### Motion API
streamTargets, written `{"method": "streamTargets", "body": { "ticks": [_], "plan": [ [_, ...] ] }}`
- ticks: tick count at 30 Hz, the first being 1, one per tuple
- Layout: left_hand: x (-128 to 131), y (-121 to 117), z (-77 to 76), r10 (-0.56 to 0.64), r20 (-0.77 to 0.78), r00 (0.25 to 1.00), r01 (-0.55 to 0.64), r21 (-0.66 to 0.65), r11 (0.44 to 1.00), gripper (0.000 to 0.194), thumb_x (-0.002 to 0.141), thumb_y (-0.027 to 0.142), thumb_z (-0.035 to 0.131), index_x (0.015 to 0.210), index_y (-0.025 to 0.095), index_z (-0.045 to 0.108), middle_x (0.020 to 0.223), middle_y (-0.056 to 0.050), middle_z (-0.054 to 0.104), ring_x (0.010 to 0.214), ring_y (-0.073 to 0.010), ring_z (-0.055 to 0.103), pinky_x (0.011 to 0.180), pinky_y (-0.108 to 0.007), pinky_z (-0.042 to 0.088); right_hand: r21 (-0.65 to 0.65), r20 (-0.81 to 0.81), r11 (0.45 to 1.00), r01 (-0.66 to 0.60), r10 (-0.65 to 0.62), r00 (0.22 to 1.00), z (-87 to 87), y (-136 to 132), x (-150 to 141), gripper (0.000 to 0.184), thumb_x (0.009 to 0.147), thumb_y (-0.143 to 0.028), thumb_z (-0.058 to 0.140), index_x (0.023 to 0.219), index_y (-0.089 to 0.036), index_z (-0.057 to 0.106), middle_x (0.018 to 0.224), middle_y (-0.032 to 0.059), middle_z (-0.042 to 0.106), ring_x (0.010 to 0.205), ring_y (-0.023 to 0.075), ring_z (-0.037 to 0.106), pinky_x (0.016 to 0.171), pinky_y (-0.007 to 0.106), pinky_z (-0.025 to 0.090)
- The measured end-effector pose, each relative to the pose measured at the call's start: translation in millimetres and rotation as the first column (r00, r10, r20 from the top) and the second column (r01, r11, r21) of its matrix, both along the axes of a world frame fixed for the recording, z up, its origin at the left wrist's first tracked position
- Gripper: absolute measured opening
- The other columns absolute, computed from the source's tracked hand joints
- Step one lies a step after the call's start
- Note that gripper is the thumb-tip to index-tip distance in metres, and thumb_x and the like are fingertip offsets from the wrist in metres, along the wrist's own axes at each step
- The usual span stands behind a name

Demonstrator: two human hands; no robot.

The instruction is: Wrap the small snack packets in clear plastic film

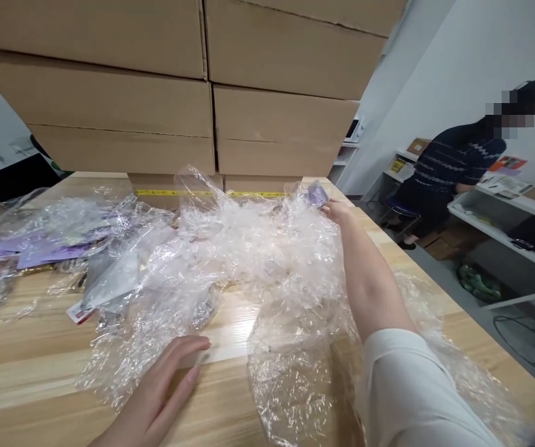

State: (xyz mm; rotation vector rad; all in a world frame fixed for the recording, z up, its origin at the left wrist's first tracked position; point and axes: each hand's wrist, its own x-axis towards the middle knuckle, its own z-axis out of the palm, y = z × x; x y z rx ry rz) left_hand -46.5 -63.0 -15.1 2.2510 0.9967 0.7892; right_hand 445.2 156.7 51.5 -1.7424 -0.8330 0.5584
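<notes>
My right hand (338, 212) stretches far across the wooden table (230, 323), its fingers closed on the edge of a small purple packet (316, 194) in clear wrap. The packet is at the right end of a large heap of crumpled clear plastic bags (258, 242). Beneath my right forearm a clear plastic bag (295, 366) lies spread out. Near the table's front, my left hand (174, 372) is held with thumb and fingers apart, nothing between them, beside the lower left part of the plastic heap.
Stacked cardboard boxes (123, 99) rise behind the heap. To the left, purple cards (48, 251) lie among more wrapping, with a red-and-white card (80, 312) nearby. A person (454, 155) in dark clothes is at the right, by white shelves (491, 214) beyond the table edge.
</notes>
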Motion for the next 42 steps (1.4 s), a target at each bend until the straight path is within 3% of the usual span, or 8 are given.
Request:
{"method": "streamTargets", "body": {
  "ticks": [16,22,25,27,32,35,39,42],
  "plan": [
    [7.4,-6.6,3.1,-0.069,0.128,0.989,0.076,-0.052,0.996,0.029,0.099,0.018,0.045,0.126,0.028,0.053,0.116,-0.007,0.064,0.111,-0.0208,0.061,0.092,-0.033,0.049,-0.422,0.741,0.906,0.004,0.343,0.578,23.1,-22.8,-76.7,0.032,0.091,-0.034,0.06,0.1,-0.006,0.072,0.104,0.0235,0.07,0.109,0.0374,0.062,0.097,0.051,0.041],
    [8.4,-7.9,0.4,0.025,0.378,0.926,0.101,-0.309,0.946,0.026,0.098,0.033,0.054,0.121,0.027,0.061,0.116,-0.008,0.065,0.108,-0.0227,0.062,0.093,-0.036,0.048,0.238,0.896,0.97,-0.052,-0.198,0.396,70.6,-75.6,-143.6,0.044,0.105,-0.033,0.028,0.113,-0.015,0.067,0.123,0.0171,0.063,0.121,0.033,0.054,0.101,0.059,0.036],
    [7.0,-1.4,11.2,0.156,0.692,0.705,0.308,-0.496,0.812,0.055,0.09,0.062,0.055,0.13,0.026,0.057,0.132,-0.011,0.061,0.121,-0.0303,0.058,0.097,-0.043,0.049,0.283,0.943,0.78,-0.559,-0.121,0.309,48.1,-132.2,-213.6,0.035,0.105,-0.029,0.034,0.112,-0.023,0.068,0.118,0.0082,0.068,0.12,0.0245,0.058,0.103,0.052,0.042],
    [-0.9,5.3,22.8,0.335,0.774,0.538,0.416,-0.589,0.693,0.076,0.083,0.08,0.045,0.131,0.022,0.057,0.138,-0.013,0.058,0.125,-0.0359,0.056,0.099,-0.05,0.049,0.064,0.996,0.437,-0.897,0.029,0.085,14.8,-175.4,-257.0,0.029,0.103,-0.024,0.041,0.115,-0.026,0.067,0.124,0.0038,0.068,0.129,0.0193,0.053,0.111,0.047,0.039],
    [-28.1,11.8,39.4,0.445,0.674,0.59,0.486,-0.736,0.471,0.092,0.068,0.084,0.06,0.135,0.021,0.055,0.134,-0.017,0.061,0.118,-0.0418,0.061,0.089,-0.055,0.053,-0.323,0.911,-0.152,-0.934,0.219,-0.35,-56.4,-258.4,-307.8,0.031,0.101,-0.019,0.048,0.125,-0.022,0.067,0.137,-0.0046,0.063,0.142,0.0172,0.04,0.123,0.035,0.026],
    [-30.1,4.8,33.9,0.323,0.53,0.784,0.344,-0.804,0.485,0.078,0.067,0.061,0.078,0.133,0.024,0.059,0.132,-0.014,0.064,0.114,-0.0374,0.064,0.089,-0.049,0.053,-0.338,0.88,-0.191,-0.921,0.282,-0.382,-72.4,-281.3,-309.5,0.033,0.099,-0.021,0.049,0.128,-0.018,0.065,0.133,0.0008,0.065,0.138,0.0165,0.045,0.12,0.031,0.03],
    [-30.2,-2.7,26.2,0.232,0.27,0.935,0.013,-0.678,0.735,0.036,0.081,0.051,0.07,0.101,0.021,0.074,0.109,-0.011,0.074,0.106,-0.0305,0.067,0.097,-0.045,0.047,-0.272,0.924,-0.171,-0.947,0.228,-0.307,-84.6,-293.1,-289.8,0.031,0.096,-0.035,0.05,0.12,-0.025,0.066,0.123,0.0051,0.069,0.122,0.0189,0.058,0.102,0.034,0.048],
    [-44.7,-3.6,36.1,0.278,0.159,0.947,-0.21,-0.344,0.915,0.033,0.089,0.05,0.058,0.095,0.023,0.075,0.106,-0.008,0.071,0.107,-0.0275,0.063,0.096,-0.042,0.046,-0.235,0.919,-0.008,-0.972,0.323,-0.225,-92.3,-290.5,-260.8,0.024,0.097,-0.037,0.046,0.088,-0.029,0.067,0.082,0.001,0.07,0.078,0.0174,0.063,0.073,0.032,0.052]
  ]
}}
